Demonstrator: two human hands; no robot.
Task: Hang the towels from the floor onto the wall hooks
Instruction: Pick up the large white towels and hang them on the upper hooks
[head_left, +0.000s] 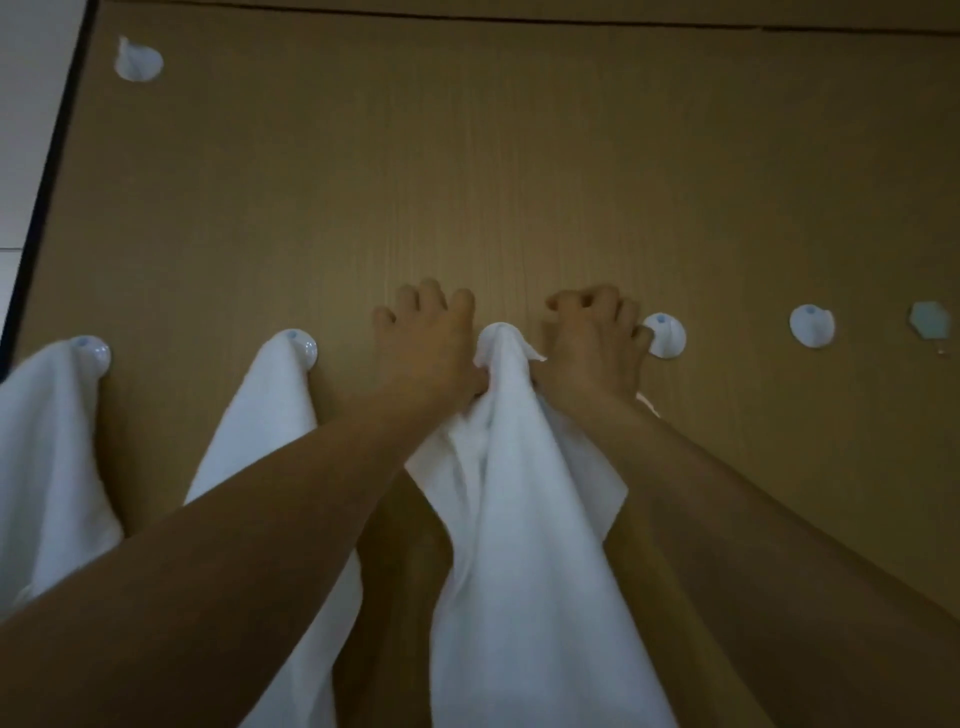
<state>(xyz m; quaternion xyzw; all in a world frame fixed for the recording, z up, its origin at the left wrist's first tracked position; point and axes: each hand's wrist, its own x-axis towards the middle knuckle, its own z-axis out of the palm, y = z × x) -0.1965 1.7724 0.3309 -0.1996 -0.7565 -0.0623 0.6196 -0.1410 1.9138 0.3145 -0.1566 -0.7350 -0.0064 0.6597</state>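
Head view: I'm seating a white towel on a hidden hook under its bunched top, just left of the first bare hook. My left hand and right hand are pinching that top, fingers curled against the wall. Hung towels are hanging further left. Next, probably letting go gently and checking it holds.

Home washroom, seemingly; wood-grain wall; stick-on hooks; white towels.
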